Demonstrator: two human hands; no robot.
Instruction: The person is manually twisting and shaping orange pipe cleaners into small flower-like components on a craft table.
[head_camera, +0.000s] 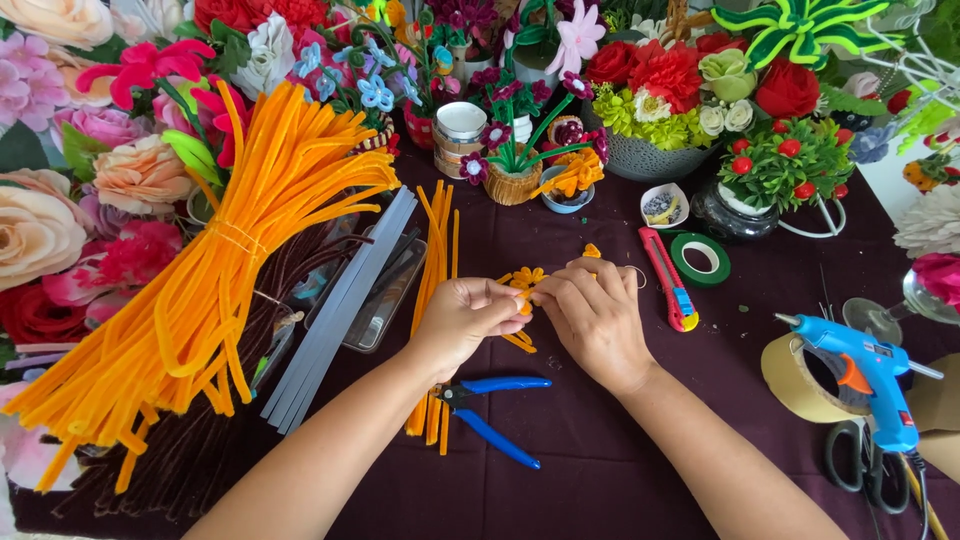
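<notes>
My left hand (468, 318) and my right hand (592, 312) meet over the dark purple tablecloth (620, 470). Both pinch a small orange pipe-cleaner flower (524, 281) between their fingertips. Its looped petals stick up above my fingers and a twisted end hangs below my left hand. Several loose orange pipe cleaners (435, 260) lie under and behind my left wrist. Blue-handled cutting pliers (495, 410) lie open on the cloth just below my left hand.
A big tied bundle of orange pipe cleaners (215, 270) fills the left. A red utility knife (668, 278), green tape roll (700, 259), blue glue gun (862, 375), scissors (866, 465) and wide tape roll (790, 380) lie right. Artificial flowers (680, 85) crowd the back.
</notes>
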